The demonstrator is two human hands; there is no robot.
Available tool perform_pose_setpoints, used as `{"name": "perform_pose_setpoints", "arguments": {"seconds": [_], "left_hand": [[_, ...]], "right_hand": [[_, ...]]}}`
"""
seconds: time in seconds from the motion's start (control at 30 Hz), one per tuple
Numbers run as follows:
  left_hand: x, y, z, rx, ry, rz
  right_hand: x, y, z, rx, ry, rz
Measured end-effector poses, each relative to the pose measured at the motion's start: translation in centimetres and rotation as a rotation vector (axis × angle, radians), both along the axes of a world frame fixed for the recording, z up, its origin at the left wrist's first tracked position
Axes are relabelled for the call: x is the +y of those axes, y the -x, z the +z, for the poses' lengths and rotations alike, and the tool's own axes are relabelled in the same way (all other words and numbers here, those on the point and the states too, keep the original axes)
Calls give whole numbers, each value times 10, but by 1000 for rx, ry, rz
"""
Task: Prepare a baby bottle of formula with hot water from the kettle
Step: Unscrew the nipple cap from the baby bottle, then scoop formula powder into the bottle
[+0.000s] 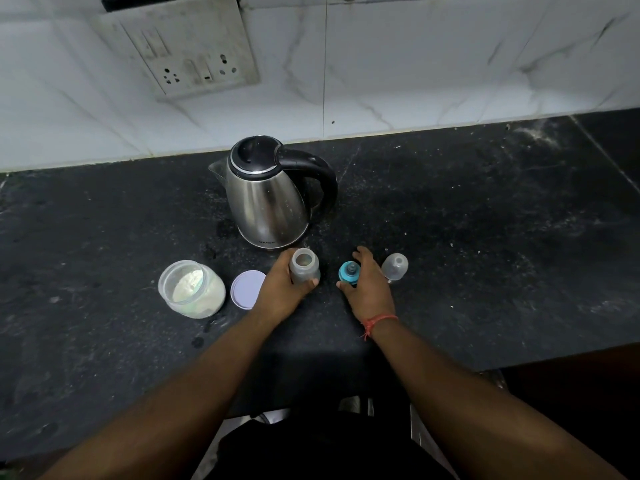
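Observation:
An open baby bottle [304,266] stands upright on the black counter [467,254], and my left hand [282,289] is wrapped around it. Just to its right lies the blue teat ring with its nipple [348,273]; my right hand [369,285] curls over it, fingers touching its sides. A steel kettle [268,199] with a black lid and handle stands behind the bottle, lid down, spout to the left. The clear bottle cap [395,266] rests right of my right hand.
An open clear jar of white formula powder [190,289] sits at the left, with its pale lid [246,289] flat beside it. A wall socket panel [187,60] hangs on the tiled wall behind. The counter's front edge runs below my forearms.

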State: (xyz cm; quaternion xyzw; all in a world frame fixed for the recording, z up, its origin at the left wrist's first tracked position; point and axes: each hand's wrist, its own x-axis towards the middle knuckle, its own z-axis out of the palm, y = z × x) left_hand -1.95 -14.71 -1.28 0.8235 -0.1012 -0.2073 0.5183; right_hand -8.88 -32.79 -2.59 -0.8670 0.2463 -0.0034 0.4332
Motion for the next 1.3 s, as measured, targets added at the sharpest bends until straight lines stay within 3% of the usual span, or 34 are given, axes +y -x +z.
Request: {"name": "perform_pose_setpoints", "arguments": {"seconds": [0.23,0.43,0.83,1.07,1.3], "left_hand": [[17,6,21,-8,54,-26],[50,21,50,-219,72,-10],[131,15,96,-522,5,133],[178,16,81,-429,-35,236],[192,14,68,-308,-31,254]], "right_hand": [[0,23,18,-87,-22,9],[7,26,51,-275,12,49],[80,-20,101,-578,65,373],[130,-35,99,-554,85,531],[154,-53,83,-356,97,642]]}}
